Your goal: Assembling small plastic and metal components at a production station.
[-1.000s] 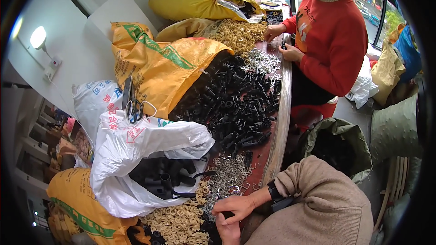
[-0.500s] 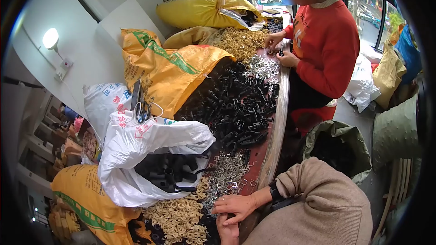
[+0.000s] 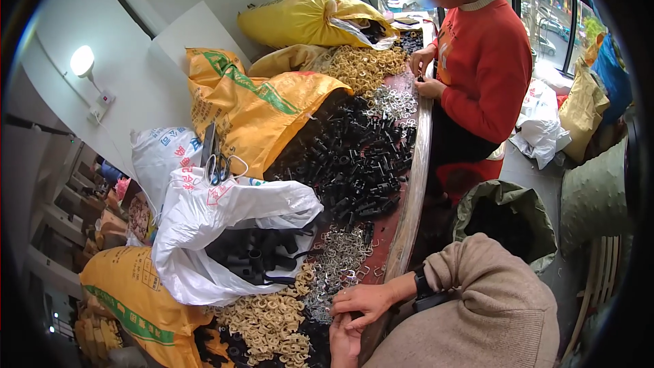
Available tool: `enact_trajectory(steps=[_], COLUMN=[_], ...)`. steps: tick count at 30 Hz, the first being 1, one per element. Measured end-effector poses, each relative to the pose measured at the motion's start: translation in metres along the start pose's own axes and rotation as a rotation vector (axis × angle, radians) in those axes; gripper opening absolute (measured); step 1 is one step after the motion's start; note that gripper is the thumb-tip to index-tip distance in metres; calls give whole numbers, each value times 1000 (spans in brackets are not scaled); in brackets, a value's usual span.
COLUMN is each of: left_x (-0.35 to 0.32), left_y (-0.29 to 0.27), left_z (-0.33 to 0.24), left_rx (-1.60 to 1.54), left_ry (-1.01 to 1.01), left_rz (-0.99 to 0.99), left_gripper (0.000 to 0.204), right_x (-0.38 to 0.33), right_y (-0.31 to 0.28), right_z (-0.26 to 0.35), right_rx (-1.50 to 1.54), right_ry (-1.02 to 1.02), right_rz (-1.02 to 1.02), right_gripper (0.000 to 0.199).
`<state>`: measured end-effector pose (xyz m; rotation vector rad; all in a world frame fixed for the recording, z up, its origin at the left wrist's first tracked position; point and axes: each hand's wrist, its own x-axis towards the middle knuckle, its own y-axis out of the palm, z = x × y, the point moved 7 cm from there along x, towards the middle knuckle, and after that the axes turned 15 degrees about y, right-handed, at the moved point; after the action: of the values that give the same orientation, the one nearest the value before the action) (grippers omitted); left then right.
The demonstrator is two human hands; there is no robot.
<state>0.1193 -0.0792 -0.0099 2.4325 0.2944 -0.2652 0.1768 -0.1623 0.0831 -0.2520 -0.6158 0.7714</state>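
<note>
Both my hands meet at the near edge of the table, beside the metal clips and tan rings. My right hand (image 3: 364, 301), with a dark band on its wrist, lies bent over my left hand (image 3: 345, 345). Between them shows a bit of a small black plastic part (image 3: 355, 315), mostly covered. The left fingers curl up under the right ones; what the right fingertips grip is hidden. Just beyond lies a heap of silvery metal clips (image 3: 337, 259). To the left is a pile of tan C-shaped rings (image 3: 262, 327).
A white sack (image 3: 180, 259) of black tubular parts stands left, with scissors (image 3: 216, 169) on top. Black parts (image 3: 347, 157) heap mid-table beside an orange sack (image 3: 259, 109). A co-worker in a red sweater (image 3: 487, 61) handles small parts opposite a yellow sack (image 3: 306, 17). A green sack (image 3: 507, 221) stands right.
My joined hands have shifted slightly to the right, and a black bit now shows between them. The co-worker's hands have come a little upward and right in the picture.
</note>
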Motion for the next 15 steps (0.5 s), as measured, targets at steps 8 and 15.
enact_trajectory(steps=[8,15], left_x=[-33,-69], left_y=[-16,-74], left_z=[-60,-106], left_rx=[137,158], left_ry=[166,274], left_rz=[14,-241], left_gripper=[30,35], right_x=[-120,-264], right_y=[-135,-198], right_z=[-50,-66], right_rx=[-510,-508], right_ry=[561,1118], right_rz=[-309,-702], right_gripper=[31,25])
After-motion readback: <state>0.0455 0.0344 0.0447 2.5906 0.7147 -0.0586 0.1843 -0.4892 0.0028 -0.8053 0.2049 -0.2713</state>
